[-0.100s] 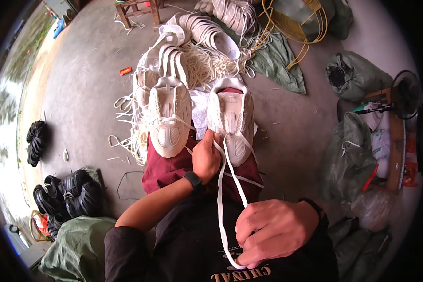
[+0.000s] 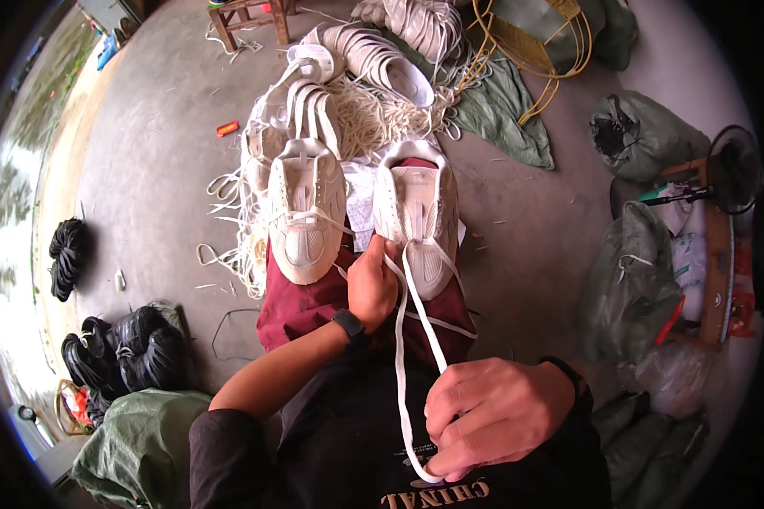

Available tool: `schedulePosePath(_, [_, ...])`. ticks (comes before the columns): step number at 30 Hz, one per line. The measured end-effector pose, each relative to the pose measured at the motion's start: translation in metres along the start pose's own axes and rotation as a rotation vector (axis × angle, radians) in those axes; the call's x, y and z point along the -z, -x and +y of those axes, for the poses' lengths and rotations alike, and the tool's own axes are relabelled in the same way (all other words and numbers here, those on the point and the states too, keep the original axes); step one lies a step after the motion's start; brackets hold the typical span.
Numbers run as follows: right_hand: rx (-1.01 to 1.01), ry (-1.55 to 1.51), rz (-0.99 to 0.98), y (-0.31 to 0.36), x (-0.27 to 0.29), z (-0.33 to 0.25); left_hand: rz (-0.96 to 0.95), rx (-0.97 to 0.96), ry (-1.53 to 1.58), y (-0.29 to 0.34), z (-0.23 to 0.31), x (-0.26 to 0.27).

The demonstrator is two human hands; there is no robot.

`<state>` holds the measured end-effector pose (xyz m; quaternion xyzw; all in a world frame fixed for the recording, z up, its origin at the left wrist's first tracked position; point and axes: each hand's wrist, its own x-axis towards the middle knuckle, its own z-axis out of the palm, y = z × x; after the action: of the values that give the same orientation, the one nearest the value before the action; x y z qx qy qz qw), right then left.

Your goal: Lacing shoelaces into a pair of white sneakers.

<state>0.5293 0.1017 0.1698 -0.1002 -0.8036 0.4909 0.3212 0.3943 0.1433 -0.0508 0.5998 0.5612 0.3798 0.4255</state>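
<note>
Two off-white sneakers rest toe toward me over my maroon trouser legs. The left sneaker (image 2: 304, 246) has a lace across its lowest eyelets. Beside the right sneaker (image 2: 433, 204), my left hand (image 2: 373, 284) is closed at its inner edge, with a strand of white shoelace at the thumb; its fingertips are partly hidden. My right hand (image 2: 497, 416), close to my body, pinches the shoelace (image 2: 424, 318). One strand runs taut from the sneaker's front to this hand. Another hangs in a slack curve from near my left hand down to my right fingers.
Beyond the sneakers lie a heap of white laces (image 2: 369, 119) and stacked pale shoe uppers (image 2: 369, 59). Black bundles (image 2: 148, 348) and a green sack (image 2: 144, 450) are at left. More sacks (image 2: 628, 280), a fan (image 2: 733, 170) and a wooden frame (image 2: 715, 271) stand at right.
</note>
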Motion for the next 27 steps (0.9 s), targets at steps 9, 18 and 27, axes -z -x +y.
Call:
schedulePosePath(9, [-0.015, -0.023, 0.009, 0.017, 0.011, -0.005, 0.072, -0.028, -0.028, 0.002, 0.005, -0.013])
schedulePosePath(18, [-0.008, -0.051, 0.006, 0.032, 0.020, -0.005, -0.096, -0.178, -0.366, -0.009, 0.020, -0.013])
schedulePosePath(27, [0.002, -0.089, 0.012, 0.051, 0.025, -0.005, -0.213, 0.000, -0.101, -0.010, 0.026, 0.014])
